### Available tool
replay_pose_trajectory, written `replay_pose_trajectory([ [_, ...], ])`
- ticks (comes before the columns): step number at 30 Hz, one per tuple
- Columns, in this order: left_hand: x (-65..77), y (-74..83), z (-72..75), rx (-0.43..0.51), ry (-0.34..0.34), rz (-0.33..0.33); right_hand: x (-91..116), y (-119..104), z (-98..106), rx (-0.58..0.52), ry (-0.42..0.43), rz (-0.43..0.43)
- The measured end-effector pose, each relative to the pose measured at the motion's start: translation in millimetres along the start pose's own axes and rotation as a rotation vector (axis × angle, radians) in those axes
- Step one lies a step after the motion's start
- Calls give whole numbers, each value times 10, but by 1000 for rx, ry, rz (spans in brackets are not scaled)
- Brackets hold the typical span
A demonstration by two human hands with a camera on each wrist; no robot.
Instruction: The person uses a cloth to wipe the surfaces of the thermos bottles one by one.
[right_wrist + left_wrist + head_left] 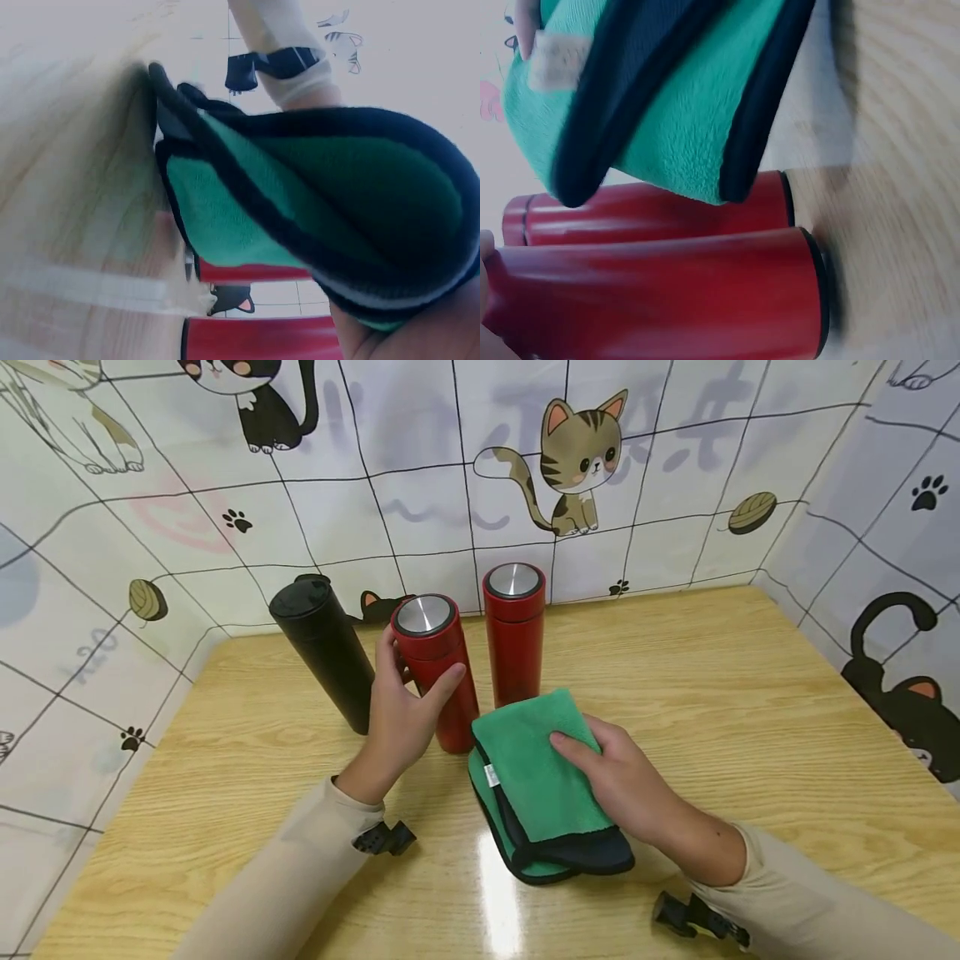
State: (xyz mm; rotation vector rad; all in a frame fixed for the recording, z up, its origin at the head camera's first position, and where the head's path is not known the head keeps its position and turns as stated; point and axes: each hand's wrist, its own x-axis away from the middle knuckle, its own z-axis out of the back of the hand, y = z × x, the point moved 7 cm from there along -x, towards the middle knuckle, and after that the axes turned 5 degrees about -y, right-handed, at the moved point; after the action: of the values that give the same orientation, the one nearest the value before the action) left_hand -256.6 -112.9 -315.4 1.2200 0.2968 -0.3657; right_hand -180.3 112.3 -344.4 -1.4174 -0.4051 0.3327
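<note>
My left hand (405, 714) grips a red thermos bottle (437, 652) with a silver lid, fingers behind it and thumb across its front. The bottle's dark-rimmed base shows in the left wrist view, close to the table. My right hand (630, 777) holds a folded green cloth (536, 768) with dark edging and a white tag, thumb on top. In the head view the cloth is just right of the held bottle. A second red thermos bottle (514, 643) stands behind, its lower end hidden by the cloth. Left of my left hand is a black bottle (322, 647).
A light wood table (675, 668) carries everything. Behind it and along both sides rise white walls (420, 518) with a grid and cartoon cats. Black straps with small mounts (384, 838) sit on both wrists.
</note>
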Motion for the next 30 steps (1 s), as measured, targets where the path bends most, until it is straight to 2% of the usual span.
replay_pose_trajectory([
  [3,85,109,54,-54,37,-70,18,-57,52,85,82,58],
  [7,226,284,82,-91,70,-199,60,-154,97,209,194,153],
  [11,380,468,1,-73,43,-334,94,-220,109,278,266,222],
  [13,445,547,-72,-62,17,-374,111,-241,111,312,297,252],
  [16,507,624,-190,-38,-26,-403,150,-272,108,341,337,294],
  [20,543,648,-303,-11,-62,-409,213,-322,74,344,360,365],
  [27,567,618,-395,20,-91,-412,265,-388,-42,294,284,525],
  [30,581,591,-421,17,-97,-415,266,-392,-65,291,263,559],
])
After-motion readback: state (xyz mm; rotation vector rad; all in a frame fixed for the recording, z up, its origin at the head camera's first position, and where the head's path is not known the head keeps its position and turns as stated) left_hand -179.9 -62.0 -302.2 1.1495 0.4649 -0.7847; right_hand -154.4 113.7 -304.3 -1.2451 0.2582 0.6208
